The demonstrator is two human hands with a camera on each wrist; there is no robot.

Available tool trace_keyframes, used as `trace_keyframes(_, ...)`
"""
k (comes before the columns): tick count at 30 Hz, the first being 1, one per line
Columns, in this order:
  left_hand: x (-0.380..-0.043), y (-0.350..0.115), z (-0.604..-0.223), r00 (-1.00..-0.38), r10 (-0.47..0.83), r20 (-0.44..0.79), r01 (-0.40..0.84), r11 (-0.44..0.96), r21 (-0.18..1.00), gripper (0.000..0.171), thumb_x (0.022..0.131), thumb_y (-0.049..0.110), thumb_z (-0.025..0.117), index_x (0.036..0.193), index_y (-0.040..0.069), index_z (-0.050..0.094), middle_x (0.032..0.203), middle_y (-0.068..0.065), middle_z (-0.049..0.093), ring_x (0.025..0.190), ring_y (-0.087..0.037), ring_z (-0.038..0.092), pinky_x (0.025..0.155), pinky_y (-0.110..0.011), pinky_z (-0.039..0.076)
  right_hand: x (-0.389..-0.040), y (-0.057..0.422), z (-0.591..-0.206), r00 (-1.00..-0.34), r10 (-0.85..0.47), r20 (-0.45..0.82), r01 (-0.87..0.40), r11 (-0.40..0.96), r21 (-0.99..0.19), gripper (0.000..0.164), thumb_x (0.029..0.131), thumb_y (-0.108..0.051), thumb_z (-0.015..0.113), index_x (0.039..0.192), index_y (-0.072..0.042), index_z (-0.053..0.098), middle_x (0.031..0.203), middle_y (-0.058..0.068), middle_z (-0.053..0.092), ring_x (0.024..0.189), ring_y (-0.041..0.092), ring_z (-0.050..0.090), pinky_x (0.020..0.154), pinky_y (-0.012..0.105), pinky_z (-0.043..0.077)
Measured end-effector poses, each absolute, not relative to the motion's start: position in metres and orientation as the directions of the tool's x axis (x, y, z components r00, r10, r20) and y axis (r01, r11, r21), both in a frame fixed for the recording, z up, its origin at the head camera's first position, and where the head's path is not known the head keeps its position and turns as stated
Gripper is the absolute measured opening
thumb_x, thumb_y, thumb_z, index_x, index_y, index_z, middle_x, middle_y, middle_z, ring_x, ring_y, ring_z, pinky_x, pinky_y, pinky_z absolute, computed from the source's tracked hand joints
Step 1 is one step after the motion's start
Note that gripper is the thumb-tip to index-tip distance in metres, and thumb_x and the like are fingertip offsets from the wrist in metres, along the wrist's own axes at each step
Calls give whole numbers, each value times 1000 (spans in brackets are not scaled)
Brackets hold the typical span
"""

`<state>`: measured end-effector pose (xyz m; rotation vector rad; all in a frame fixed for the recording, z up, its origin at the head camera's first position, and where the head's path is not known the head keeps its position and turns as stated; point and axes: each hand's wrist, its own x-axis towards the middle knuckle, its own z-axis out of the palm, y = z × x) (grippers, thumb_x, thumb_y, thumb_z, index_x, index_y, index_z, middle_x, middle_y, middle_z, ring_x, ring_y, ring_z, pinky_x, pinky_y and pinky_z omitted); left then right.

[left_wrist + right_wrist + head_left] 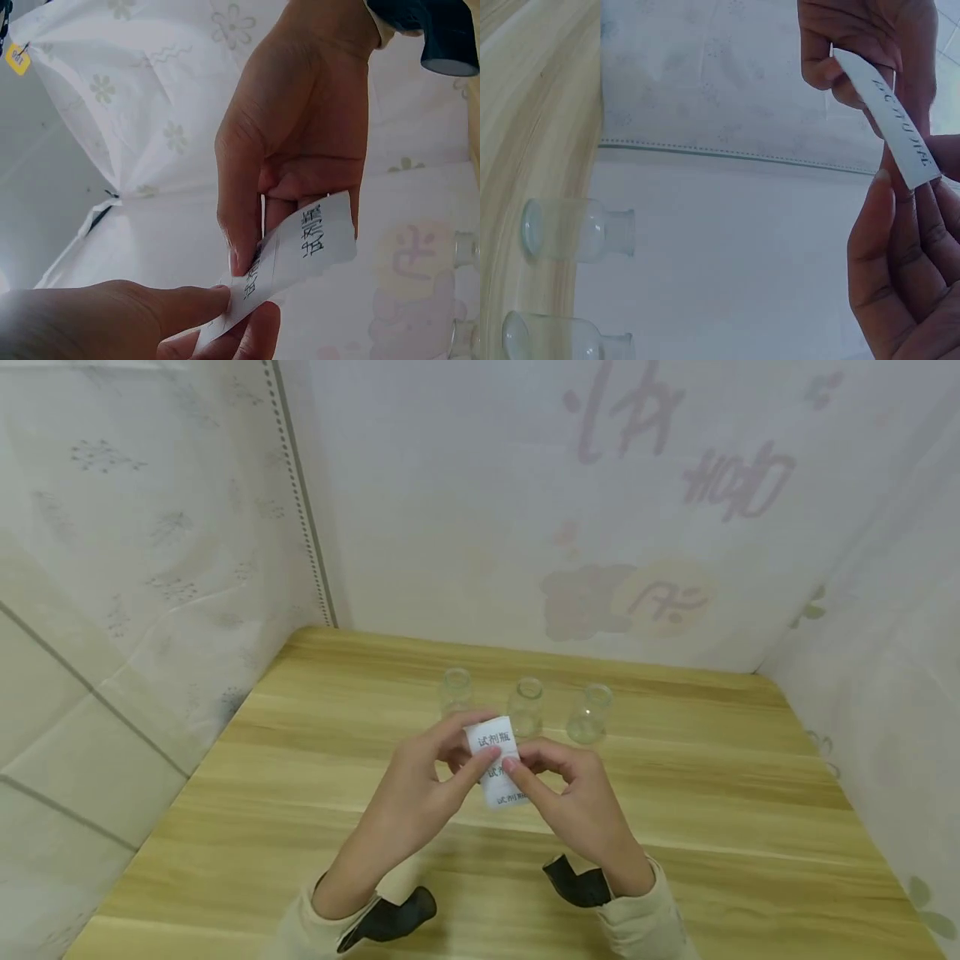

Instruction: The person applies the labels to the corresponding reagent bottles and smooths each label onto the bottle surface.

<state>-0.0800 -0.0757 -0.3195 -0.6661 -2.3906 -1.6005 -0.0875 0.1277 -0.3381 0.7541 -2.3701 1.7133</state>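
A small white label sheet (493, 739) with dark printed characters is held up between both hands over the table. My left hand (416, 785) pinches its left side, thumb on the printed face. From the right, my right hand (581, 793) pinches it too, its thumb near the other thumb. In the left wrist view the sheet (315, 240) bends slightly between the fingers; the right wrist view shows the sheet (889, 112) at a steep angle. Beyond the hands stand three clear glass bottles, the left bottle (456, 685), middle bottle (527, 706) and right bottle (588, 718), without caps.
The wood-grain table (300, 818) extends around the hands. White patterned sheeting (450, 527) encloses its back and sides. A black wrist mount (397, 918) projects from the left sleeve, and another black mount (577, 885) from the right one.
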Motion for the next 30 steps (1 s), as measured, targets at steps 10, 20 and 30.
trace_keyframes(10, -76, -76, -317, -869, 278, 408, 491, 396, 776, 23, 100, 14, 71, 123, 9, 73, 67, 9, 59, 62, -4, 53, 49, -24, 38, -81, 132, -335, -857, -342, 385, -474, 234, -848, 12, 99, -2, 67, 103, -6, 78, 91, -1, 76, 81, 15, 70, 72, 32, 57)
trace_keyframes(20, -73, -75, -324, -823, 221, 523, 553, 521, 651, 36, 92, 14, 81, 127, 10, 70, 94, 4, 70, 80, -10, 64, 67, -29, 54, -79, 134, -341, -870, -344, 354, -450, 261, -854, 13, 99, -4, 68, 105, -5, 79, 93, -1, 78, 84, 14, 72, 75, 33, 58)
trace_keyframes(30, -67, -70, -325, -626, 226, 746, 696, 594, 404, 20, 77, 3, 91, 89, 11, 78, 91, 5, 72, 85, -14, 67, 74, -30, 55, -80, 132, -342, -870, -349, 350, -447, 254, -858, 13, 100, -7, 68, 106, -6, 80, 96, -2, 78, 87, 15, 73, 79, 33, 58)
